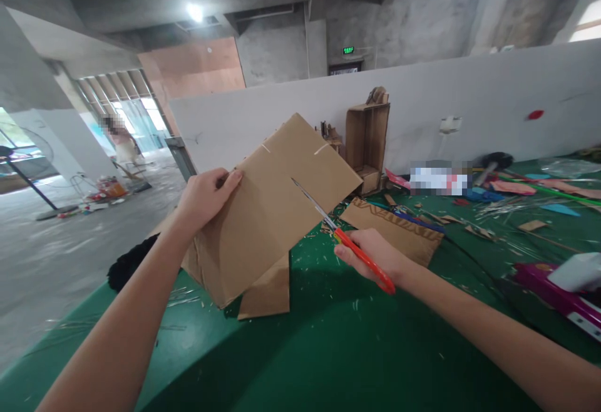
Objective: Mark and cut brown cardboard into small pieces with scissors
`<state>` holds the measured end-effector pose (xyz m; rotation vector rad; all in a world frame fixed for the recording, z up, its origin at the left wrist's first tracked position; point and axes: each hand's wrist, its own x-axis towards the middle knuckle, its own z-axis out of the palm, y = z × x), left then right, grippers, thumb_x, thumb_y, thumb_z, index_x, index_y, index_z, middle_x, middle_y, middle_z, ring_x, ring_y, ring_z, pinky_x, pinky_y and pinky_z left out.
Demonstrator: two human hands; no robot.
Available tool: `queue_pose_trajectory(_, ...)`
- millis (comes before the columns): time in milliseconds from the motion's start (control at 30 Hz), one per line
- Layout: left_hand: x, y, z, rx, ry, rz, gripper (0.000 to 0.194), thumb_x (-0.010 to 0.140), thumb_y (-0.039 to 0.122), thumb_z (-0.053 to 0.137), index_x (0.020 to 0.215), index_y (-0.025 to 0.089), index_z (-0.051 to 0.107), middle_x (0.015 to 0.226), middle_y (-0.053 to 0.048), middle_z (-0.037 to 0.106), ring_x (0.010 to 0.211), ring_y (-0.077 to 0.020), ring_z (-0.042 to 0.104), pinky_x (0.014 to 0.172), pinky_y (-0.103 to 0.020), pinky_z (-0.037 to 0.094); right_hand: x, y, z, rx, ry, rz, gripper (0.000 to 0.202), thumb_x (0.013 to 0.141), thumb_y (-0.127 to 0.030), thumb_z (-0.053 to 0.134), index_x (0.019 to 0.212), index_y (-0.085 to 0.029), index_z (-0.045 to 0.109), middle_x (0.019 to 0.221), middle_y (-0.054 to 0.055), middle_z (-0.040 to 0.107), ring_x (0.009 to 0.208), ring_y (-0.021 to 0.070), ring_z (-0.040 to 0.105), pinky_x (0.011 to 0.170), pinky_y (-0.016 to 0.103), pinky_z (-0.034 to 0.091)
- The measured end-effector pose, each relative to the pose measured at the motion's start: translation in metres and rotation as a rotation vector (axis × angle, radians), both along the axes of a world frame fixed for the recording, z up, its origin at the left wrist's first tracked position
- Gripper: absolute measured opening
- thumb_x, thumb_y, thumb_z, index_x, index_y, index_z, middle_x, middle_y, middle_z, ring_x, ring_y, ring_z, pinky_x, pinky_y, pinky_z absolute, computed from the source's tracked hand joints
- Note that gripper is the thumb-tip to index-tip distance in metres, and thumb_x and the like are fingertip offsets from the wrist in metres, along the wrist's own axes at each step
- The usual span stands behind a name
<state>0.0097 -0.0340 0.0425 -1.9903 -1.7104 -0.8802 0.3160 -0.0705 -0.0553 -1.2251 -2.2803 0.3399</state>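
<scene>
A large sheet of brown cardboard [272, 211] is held up at a slant above the green table. Along its upper left edge my left hand [206, 196] grips it, thumb on the near face. Two short pale marks or slits show near its top corner. My right hand [369, 252] is closed round the red handles of a pair of scissors [361, 255]. Their blades point up and left, with the tip in front of the sheet's face; whether it touches the cardboard I cannot tell. Under the sheet lies a smaller cardboard piece [270, 290].
Behind the sheet stands a cardboard box structure [369, 143] against a white partition [422, 99]. A cardboard strip [399, 227], scraps and wires litter the green table [300, 355]. A magenta tool [554, 287] lies at right. Far left, a person [123, 139] stands on the floor.
</scene>
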Motion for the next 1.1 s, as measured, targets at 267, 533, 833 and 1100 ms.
queue_pose_trajectory(267,0.0,0.006,-0.009,-0.049,-0.035,0.026,0.046,0.083,0.056,0.033,0.058,0.02,0.047,0.057,-0.002,0.051,0.057,-0.0175,0.047,0.052,-0.027,0.028,0.003,0.01,-0.017,-0.283,0.156,0.038,0.048,0.082,-0.059,0.038,0.079,-0.016,0.058,0.068,0.005,0.065,0.055,0.0163,0.063,0.04,0.023,0.045)
queue_pose_trajectory(533,-0.003,0.011,-0.012,-0.086,-0.073,0.014,0.047,0.084,0.056,0.033,0.058,0.02,0.048,0.058,-0.003,0.053,0.057,-0.0171,0.047,0.052,-0.027,0.028,0.0,0.006,-0.011,-0.382,0.192,0.03,0.053,0.08,-0.064,0.039,0.08,-0.014,0.057,0.083,0.01,0.067,0.051,0.0151,0.063,0.036,0.024,0.051)
queue_pose_trajectory(833,-0.006,0.014,-0.016,-0.072,-0.098,0.019,0.044,0.083,0.053,0.037,0.058,0.019,0.05,0.056,-0.002,0.053,0.056,-0.0165,0.047,0.053,-0.027,0.027,-0.006,0.001,-0.014,-0.459,0.278,-0.004,0.059,0.076,-0.072,0.039,0.077,-0.016,0.057,0.08,0.01,0.067,0.062,0.0184,0.065,0.03,0.02,0.047)
queue_pose_trajectory(1100,-0.008,0.017,-0.017,-0.057,-0.099,0.039,0.045,0.083,0.054,0.038,0.059,0.019,0.052,0.057,-0.002,0.053,0.057,-0.0167,0.047,0.052,-0.026,0.028,-0.008,-0.007,-0.003,-0.557,0.327,0.031,0.058,0.076,-0.07,0.041,0.078,-0.014,0.056,0.081,0.013,0.067,0.071,0.0206,0.066,0.029,0.017,0.043)
